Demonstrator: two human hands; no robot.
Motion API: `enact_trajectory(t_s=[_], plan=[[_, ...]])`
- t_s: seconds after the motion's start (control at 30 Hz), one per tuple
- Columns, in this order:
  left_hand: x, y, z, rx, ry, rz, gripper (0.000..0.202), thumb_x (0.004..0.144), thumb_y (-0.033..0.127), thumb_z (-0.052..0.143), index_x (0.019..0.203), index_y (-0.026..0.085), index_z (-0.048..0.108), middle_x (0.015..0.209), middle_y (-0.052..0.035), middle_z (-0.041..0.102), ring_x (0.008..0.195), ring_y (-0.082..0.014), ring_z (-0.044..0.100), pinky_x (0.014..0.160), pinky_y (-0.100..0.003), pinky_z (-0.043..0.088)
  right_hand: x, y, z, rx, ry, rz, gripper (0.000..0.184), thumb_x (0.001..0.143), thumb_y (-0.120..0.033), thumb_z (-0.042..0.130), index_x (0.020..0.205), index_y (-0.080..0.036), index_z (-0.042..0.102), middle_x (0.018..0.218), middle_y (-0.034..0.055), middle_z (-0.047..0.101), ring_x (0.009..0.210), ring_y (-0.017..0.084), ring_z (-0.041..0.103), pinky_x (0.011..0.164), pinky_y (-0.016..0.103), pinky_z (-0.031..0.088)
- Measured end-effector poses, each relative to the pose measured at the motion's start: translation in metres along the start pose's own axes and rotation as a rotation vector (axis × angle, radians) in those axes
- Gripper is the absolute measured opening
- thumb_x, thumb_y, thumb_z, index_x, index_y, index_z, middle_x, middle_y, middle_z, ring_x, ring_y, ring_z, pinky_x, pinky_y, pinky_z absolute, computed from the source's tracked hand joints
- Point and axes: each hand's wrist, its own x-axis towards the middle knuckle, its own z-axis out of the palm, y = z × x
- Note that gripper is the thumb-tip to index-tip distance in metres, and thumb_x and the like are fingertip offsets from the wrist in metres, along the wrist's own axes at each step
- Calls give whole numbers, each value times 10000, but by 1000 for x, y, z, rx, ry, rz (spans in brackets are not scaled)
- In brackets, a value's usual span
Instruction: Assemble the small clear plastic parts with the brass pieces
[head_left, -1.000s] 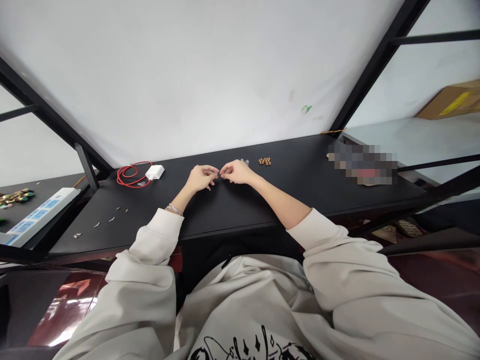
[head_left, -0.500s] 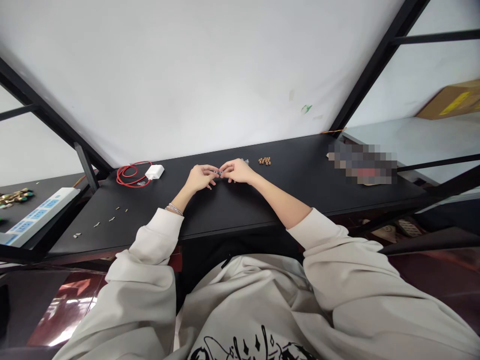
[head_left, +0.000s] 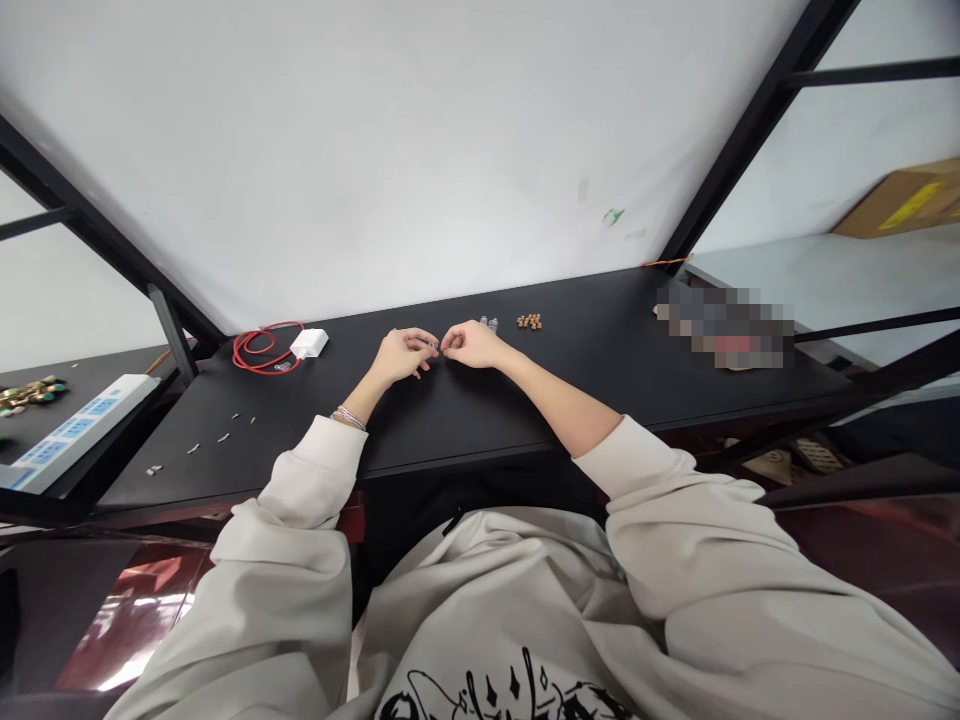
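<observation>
Two bare hands meet over the middle of a black counter (head_left: pixel 480 420), their fingertips close together with a narrow gap between them. The left hand (head_left: pixel 405 355) has its thumb and fingers pinched on a small clear piece (head_left: pixel 433 345), which sits at the fingertips, above the counter and facing the other hand; it is too small to name more closely. The right hand (head_left: pixel 474 344) has its thumb and fingertips drawn together just beside that piece; whether anything is gripped between them, I cannot tell.

Just behind the right hand stand a few small clear bottles (head_left: pixel 489 324), partly hidden by it. Near these, farther right, lies a cluster of small tan corks (head_left: pixel 529 322). To the left of the left hand, a white charger plug (head_left: pixel 310 345) rests beside a coiled red cable (head_left: pixel 259 350), with a small clear object (head_left: pixel 282 367) near the coil. Closer to the counter's left end are several tiny scattered pieces (head_left: pixel 193 449). A silvery bracelet (head_left: pixel 349 417) circles the left wrist, above a pale sleeve cuff (head_left: pixel 330 452).
</observation>
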Motion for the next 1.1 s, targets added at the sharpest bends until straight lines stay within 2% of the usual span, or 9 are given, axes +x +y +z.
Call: enact_trajectory(t_s=[0.37,0.57,0.77,0.97,1.1], plan=[[-2,3,0,26,-3,-25,206,760,163,720,962,129,747,845,-91,778,593,-153,687,436,-208,520,-3,-4,-4,-33,-49,-8,230,813,-167,654,965,-158,826,751,39,743,736,171,656,831,364,510],[0,0,0,22,-15,-26,229,769,197,742,988,129,742,871,-97,785,596,-151,688,447,-217,537,-1,-1,-3,53,-41,21,232,822,-145,657,981,-164,826,640,5,699,597,126,633,759,323,528],[0,1,-1,4,-4,-22,264,793,241,759,1026,120,732,910,-113,787,584,-156,693,441,-229,548,-1,-3,-1,231,-24,95,229,838,-121,691,1025,-165,816,796,48,766,565,98,632,611,247,532],[0,0,0,-25,13,-18,334,806,285,778,1088,117,717,924,-121,787,587,-170,706,448,-240,560,-3,-7,-2,397,-44,162,255,831,-116,743,1074,-154,810,912,93,797,631,135,693,481,198,496],[0,1,0,-48,28,-35,341,805,292,787,1090,118,717,933,-128,788,597,-171,710,459,-240,566,-4,-8,-3,436,-45,168,275,818,-121,779,1089,-151,810,912,95,802,646,146,713,466,191,500]])
